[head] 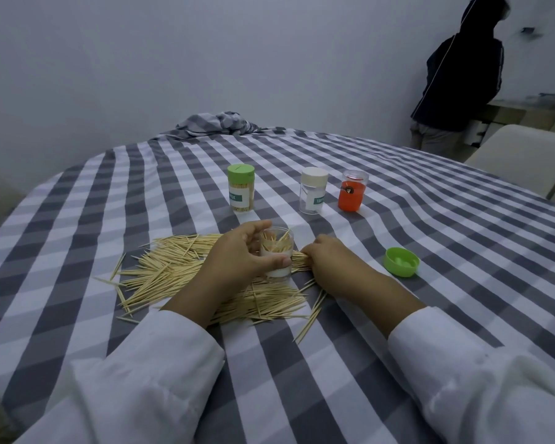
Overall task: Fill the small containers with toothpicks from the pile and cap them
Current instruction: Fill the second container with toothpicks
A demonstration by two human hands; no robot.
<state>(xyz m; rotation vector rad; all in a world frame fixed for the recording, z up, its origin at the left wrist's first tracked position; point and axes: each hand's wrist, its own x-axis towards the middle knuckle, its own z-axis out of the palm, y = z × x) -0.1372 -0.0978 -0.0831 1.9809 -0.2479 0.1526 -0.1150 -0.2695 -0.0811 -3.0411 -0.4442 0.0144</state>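
A pile of toothpicks lies spread on the checked tablecloth in front of me. In the pile stands a small clear uncapped container, partly filled with toothpicks. My left hand grips it, thumb across the front and fingers behind. Just right of it, my right hand is down on the pile with its fingertips curled onto a bunch of toothpicks. A loose green cap lies upside down to the right.
Behind stand a green-capped container full of toothpicks, a clear container with a cream cap and an orange container with a clear cap. Bunched cloth lies at the far edge. A person stands at the back right, by a pale chair.
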